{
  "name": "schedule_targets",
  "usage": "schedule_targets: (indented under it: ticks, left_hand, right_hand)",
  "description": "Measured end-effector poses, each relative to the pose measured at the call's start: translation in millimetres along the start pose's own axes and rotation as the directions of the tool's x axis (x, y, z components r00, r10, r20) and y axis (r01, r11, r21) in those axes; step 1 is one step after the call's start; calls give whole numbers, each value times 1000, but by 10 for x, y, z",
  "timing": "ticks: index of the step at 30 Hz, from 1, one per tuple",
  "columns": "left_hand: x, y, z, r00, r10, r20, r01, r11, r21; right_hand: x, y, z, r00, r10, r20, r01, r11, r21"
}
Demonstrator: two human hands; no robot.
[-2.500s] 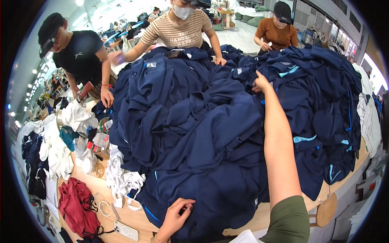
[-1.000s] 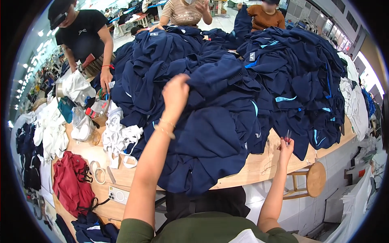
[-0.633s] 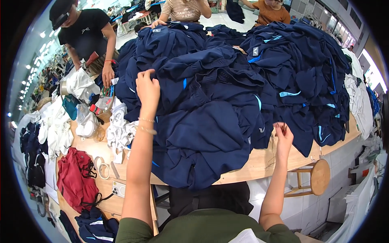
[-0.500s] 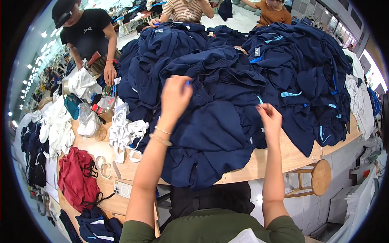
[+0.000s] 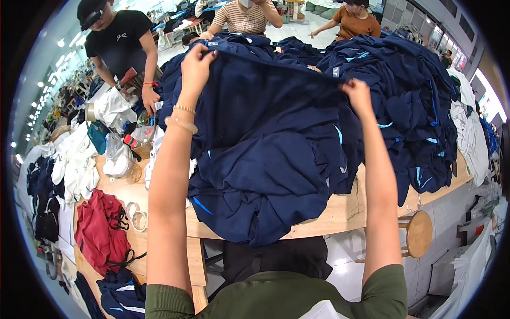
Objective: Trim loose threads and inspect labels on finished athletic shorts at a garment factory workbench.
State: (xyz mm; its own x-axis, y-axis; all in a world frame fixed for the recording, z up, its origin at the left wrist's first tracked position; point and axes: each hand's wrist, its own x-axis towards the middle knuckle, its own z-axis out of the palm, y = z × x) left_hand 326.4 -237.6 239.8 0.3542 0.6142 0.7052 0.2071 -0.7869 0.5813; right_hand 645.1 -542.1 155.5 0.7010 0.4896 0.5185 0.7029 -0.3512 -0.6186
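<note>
Navy garment point(image 5: 276, 98) spread between left hand point(image 5: 197, 69) and right hand point(image 5: 358, 95)

The left hand was pinched on one end of the garment's upper edge, thumb against fingers, and the right hand gripped the other end a little lower in view. The cloth lay directly between the two, its edge drawn nearly straight, and hung below them between the forearms. Where its lower part met the navy pile point(image 5: 409, 101) on the counter point(image 5: 340, 215), one could not tell which folds belonged to which piece.

A white label point(image 5: 336, 70) on the pile showed near the right hand, just past the held edge. A light-blue strip point(image 5: 338, 134) lay nearer the wearer than that hand and slightly to its left. A bracelet point(image 5: 184, 109) and a pale bangle point(image 5: 181, 125) circled the left wrist.

Off to the left, well apart from both hands, rested a red bag point(image 5: 101, 231) and two rings of tape point(image 5: 139, 220) beside it. A person in a black shirt point(image 5: 119, 40) stood at that side, one hand near the pile. A round wooden stool point(image 5: 419, 234) stood at the right, just beside the counter.
</note>
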Motion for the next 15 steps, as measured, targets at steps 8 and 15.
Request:
schedule_targets:
  ticks: [8,15]
  left_hand:
    - [714,108,-156,965,127,-230,-171,968,-182]
    - [-380,-29,56,928,343,146,-350,937,21]
  right_hand:
    - [1463,-728,-912,923,-323,-207,339,940,45]
    - [872,-464,-254,918,-380,114,396,866,-306]
